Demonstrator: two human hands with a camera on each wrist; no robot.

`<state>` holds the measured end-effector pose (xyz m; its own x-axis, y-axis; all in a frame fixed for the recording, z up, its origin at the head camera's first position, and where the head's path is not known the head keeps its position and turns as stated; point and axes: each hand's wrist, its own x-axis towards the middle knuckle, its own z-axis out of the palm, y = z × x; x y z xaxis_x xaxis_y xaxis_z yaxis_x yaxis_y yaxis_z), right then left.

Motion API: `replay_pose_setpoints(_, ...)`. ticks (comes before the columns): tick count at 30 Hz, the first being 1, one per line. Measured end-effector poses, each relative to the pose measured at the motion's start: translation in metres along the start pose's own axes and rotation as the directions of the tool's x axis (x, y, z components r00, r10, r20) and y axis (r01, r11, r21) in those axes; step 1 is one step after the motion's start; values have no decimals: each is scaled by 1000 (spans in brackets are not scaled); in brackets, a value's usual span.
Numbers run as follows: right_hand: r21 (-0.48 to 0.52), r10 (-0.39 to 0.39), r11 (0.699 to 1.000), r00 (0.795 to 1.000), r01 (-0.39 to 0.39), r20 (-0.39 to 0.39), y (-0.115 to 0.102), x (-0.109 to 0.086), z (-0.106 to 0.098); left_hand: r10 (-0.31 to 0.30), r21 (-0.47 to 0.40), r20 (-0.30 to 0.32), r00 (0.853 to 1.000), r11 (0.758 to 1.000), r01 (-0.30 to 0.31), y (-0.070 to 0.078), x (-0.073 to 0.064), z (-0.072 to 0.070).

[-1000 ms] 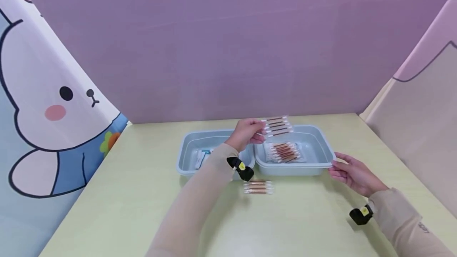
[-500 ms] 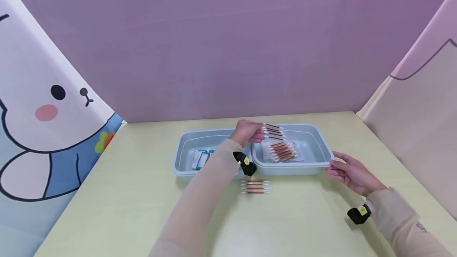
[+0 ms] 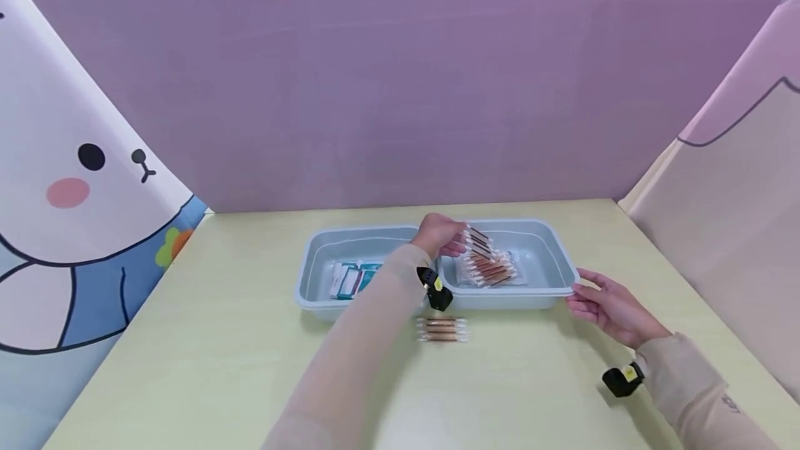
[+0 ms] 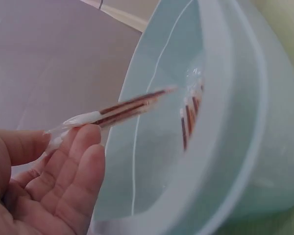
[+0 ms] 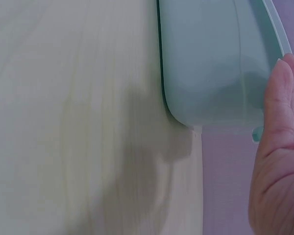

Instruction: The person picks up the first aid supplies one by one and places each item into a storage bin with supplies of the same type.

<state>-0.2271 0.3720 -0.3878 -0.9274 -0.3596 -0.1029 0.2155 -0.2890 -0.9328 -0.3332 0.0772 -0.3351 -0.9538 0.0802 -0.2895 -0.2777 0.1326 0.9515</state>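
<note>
My left hand [image 3: 439,233] pinches one end of a clear packet of brown-stemmed cotton swabs [image 3: 478,242] above the left part of the right-hand pale blue plastic tray [image 3: 553,266]. In the left wrist view, thumb and fingers grip the wrapper's edge, and the swabs [image 4: 125,110] point out over the tray. Below lie more packets of cotton swabs [image 3: 492,273] inside that tray. At its front right corner my right hand [image 3: 615,307] holds the rim between thumb and fingers. The right wrist view shows this hand [image 5: 279,161] against the tray's outer wall [image 5: 206,68].
A second pale blue tray [image 3: 307,276] stands directly left, holding several white and teal packets [image 3: 353,280]; my left forearm hides part of it. Another cotton swab packet [image 3: 442,330] lies on the table [image 3: 512,380] in front. A purple backdrop [image 3: 400,89] rises behind.
The left hand has lowered the swab packet toward the tray's pile, and the packet now tilts downward. My right hand keeps its hold on the rim. The head view has shifted slightly.
</note>
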Motion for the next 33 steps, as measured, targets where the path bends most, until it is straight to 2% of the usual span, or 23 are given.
replay_pose_setpoints(4,-6,-3,1000,1000,3,-4,0,1,1,10,-15,21,1000,1000,-10,-2,0,0)
replay_pose_setpoints(6,-4,-6,1000,1000,6,6,1,2,1,18,9,11,1000,1000,-18,-2,-1,-2)
replay_pose_setpoints(9,-3,-4,1000,1000,4,17,4,4,2,46,120,2,999,992,-45,-2,-7,-10)
replay_pose_setpoints(10,-5,-1,1000,1000,1,16,5,5,3,66,184,9,998,981,-67,-1,-11,-14)
replay_pose_setpoints(12,-15,6,1000,1000,-6,13,6,6,4,123,310,45,991,942,-131,3,-19,-20)
replay_pose_setpoints(14,-14,7,1000,1000,-7,10,6,6,3,181,425,119,976,879,-215,8,-27,-25)
replay_pose_setpoints(16,-6,2,1000,1000,-2,11,4,4,2,229,492,205,952,816,-302,11,-36,-28)
replay_pose_setpoints(19,11,-9,1000,1000,8,25,1,2,-1,247,533,299,922,758,-376,11,-47,-31)
replay_pose_setpoints(23,37,-10,999,999,8,42,1,2,-2,262,548,367,893,714,-435,5,-61,-39)
replay_pose_setpoints(27,47,-9,999,999,7,42,1,2,-2,314,544,399,862,676,-497,-3,-73,-43)
replay_pose_setpoints(31,51,-5,999,999,4,32,1,2,-2,350,522,417,839,664,-536,-9,-83,-45)
replay_pose_setpoints(33,56,-1,998,1000,-1,30,1,1,-2,358,499,455,815,656,-567,-14,-87,-47)
